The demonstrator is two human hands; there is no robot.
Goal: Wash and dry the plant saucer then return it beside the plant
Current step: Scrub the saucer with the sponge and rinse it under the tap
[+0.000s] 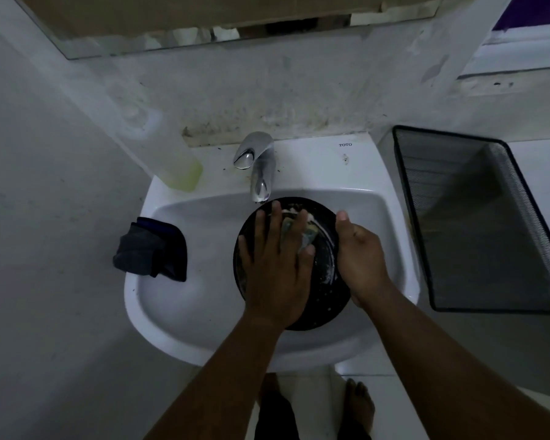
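Note:
The black round plant saucer [326,268] lies in the white sink [204,300], under the chrome tap [261,176]. My left hand [273,265] presses flat on a soapy sponge [305,236] against the saucer's inner face, fingers straight. My right hand [359,252] grips the saucer's right rim, thumb on top and fingers hidden beneath. Foam shows on the saucer near its far and right edges. No running water is visible.
A dark folded cloth [151,246] hangs over the sink's left rim. A bottle with yellow-green liquid [181,173] stands at the back left. A black wire-mesh basket [480,217] sits to the right of the sink. My bare feet [359,404] show below.

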